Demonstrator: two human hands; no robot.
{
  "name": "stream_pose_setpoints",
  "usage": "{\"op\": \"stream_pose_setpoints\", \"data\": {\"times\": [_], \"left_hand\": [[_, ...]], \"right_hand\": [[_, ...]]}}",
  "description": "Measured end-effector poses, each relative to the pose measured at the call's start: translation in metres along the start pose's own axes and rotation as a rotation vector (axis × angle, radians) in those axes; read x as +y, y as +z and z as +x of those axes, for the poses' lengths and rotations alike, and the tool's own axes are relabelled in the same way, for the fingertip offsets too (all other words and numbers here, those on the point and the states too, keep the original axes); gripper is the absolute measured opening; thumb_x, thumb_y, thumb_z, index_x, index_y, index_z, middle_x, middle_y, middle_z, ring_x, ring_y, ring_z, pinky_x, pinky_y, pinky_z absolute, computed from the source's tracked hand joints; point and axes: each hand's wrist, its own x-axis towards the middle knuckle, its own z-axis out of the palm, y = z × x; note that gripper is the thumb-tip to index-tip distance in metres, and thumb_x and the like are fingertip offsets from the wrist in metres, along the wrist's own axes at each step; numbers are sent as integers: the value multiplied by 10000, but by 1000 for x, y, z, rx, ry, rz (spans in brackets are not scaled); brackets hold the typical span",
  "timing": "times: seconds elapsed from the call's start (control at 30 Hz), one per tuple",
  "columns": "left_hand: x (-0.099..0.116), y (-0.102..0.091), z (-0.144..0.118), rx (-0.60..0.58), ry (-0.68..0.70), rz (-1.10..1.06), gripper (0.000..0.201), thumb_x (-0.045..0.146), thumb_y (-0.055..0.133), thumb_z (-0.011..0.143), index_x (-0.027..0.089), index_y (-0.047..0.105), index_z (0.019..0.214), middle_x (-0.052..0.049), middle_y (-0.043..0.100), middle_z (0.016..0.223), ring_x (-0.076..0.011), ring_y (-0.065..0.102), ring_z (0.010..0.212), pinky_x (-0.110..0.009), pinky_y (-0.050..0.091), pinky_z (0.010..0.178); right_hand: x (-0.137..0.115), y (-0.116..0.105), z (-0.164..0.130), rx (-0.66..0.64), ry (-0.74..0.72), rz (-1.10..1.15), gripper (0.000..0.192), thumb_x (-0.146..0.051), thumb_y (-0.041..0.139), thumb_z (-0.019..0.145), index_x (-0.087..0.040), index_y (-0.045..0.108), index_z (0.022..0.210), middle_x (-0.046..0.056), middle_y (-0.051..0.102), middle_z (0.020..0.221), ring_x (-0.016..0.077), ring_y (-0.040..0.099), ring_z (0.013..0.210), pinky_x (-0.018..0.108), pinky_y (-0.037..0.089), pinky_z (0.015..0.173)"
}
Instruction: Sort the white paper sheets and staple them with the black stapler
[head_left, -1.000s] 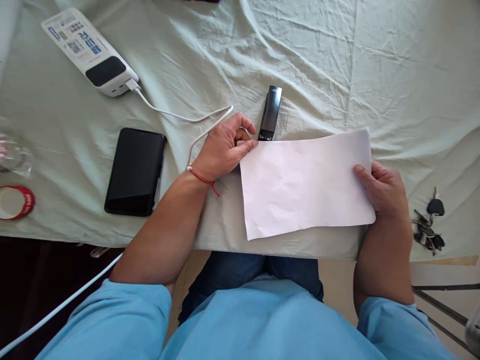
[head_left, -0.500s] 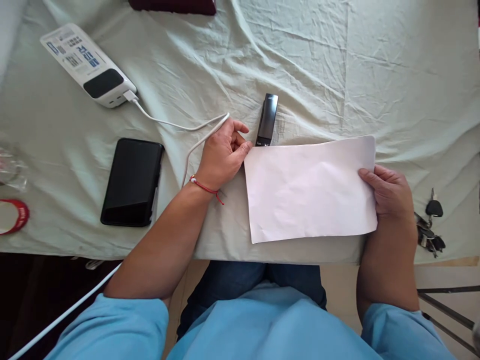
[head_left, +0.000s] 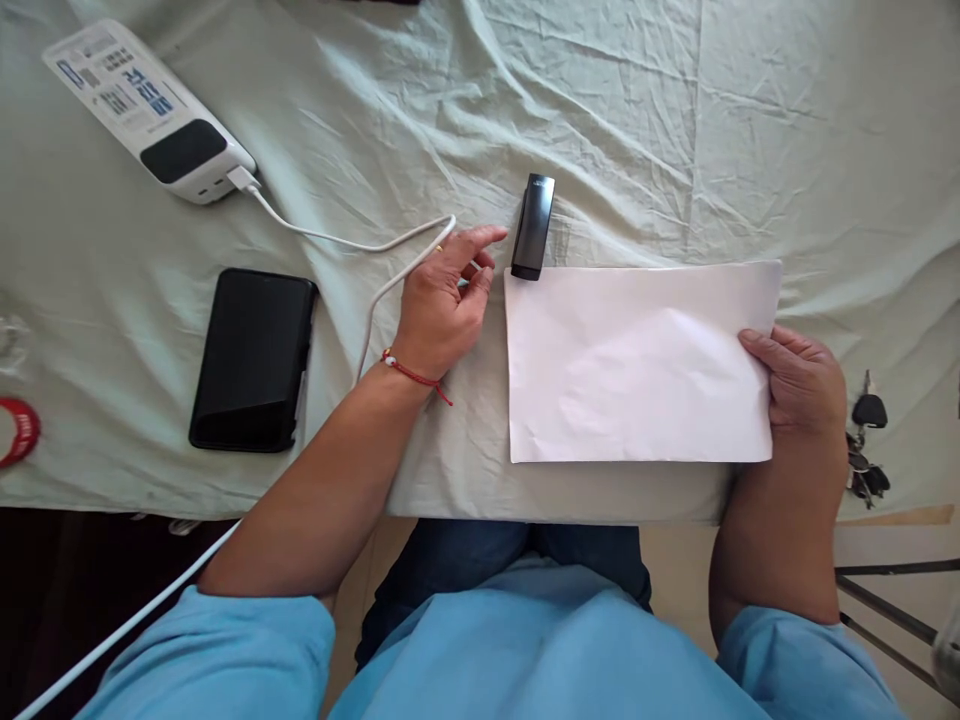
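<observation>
Head view: white paper sheet (head_left: 641,362) lies flat near the front edge of the surface (head_left: 675,130), which is covered w/ a wrinkled pale green cloth. Taking the sheet as landmark: right hand (head_left: 801,385) rests at its right edge, fingers (head_left: 757,345) curled over onto the paper and touching it, thumb side not visible, so can't tell if it's a real pinch or just pressing down. Left hand (head_left: 442,305) sits just left of the sheet's upper left corner, apart from it, fingers loosely spread and holding nothing, index stretched toward the black stapler (head_left: 533,227). Stapler lies just beyond the sheet's upper left corner, near end touching or barely overlapping the paper edge, can't tell which. A red string bracelet (head_left: 411,372) is on the left wrist. White cable (head_left: 352,243) runs left of the sheet, passing behind the left hand and up to a white power bank (head_left: 150,115) far left & beyond. Black phone (head_left: 253,360) lies face up well left of the sheet, past the left forearm. Bunch of keys (head_left: 865,445) sits right of the sheet, just beyond the right hand. Red-rimmed lid (head_left: 16,432) at the far left edge, partly cut off.
</observation>
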Motion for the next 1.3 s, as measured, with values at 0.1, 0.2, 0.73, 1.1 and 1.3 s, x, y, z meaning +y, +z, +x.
{"op": "stream_pose_setpoints", "data": {"times": [0.1, 0.2, 0.73, 1.1, 1.3], "left_hand": [[1, 1, -1, -13, 67, -1, 430, 156, 698, 1027, 314, 899, 1373, -53, 864, 1185, -228, 789, 1082, -378, 699, 1025], [0, 3, -2, -25, 106, 5, 444, 145, 677, 1040, 319, 920, 1369, -50, 877, 1186, -235, 814, 1138, -405, 699, 1119], [-26, 8, 5, -138, 337, 33, 499, 235, 555, 1185, 406, 785, 1593, 19, 777, 1685, -346, 607, 1730, -669, 459, 1489], [-25, 9, 2, -106, 347, 26, 643, 64, 614, 1044, 381, 832, 1559, 37, 806, 1650, -300, 715, 1621, -594, 557, 1440], [-11, 6, 3, -127, 225, -223, 428, 180, 687, 1111, 361, 905, 1432, 7, 835, 1599, -315, 794, 1517, -567, 672, 1330]], "right_hand": [[-3, 0, -10, 2, 24, -24, 394, -327, 1057, 539, -203, 933, 892, 64, 868, 773, 208, 731, 559, 305, 619, 485], [-4, -5, -21, 25, 57, -27, 414, -329, 1080, 510, -199, 938, 876, 61, 864, 755, 178, 684, 509, 268, 553, 422], [20, -20, -25, 97, 85, 0, 533, -360, 1089, 427, -221, 963, 926, 8, 869, 762, 136, 689, 508, 213, 539, 394], [8, -25, -34, 90, 74, -75, 512, -444, 1108, 425, -280, 966, 889, 0, 845, 739, 128, 642, 506, 227, 523, 399], [1, -45, -54, 121, 116, -122, 505, -474, 1124, 384, -277, 927, 805, 12, 844, 760, 135, 662, 551, 224, 554, 425]]}}
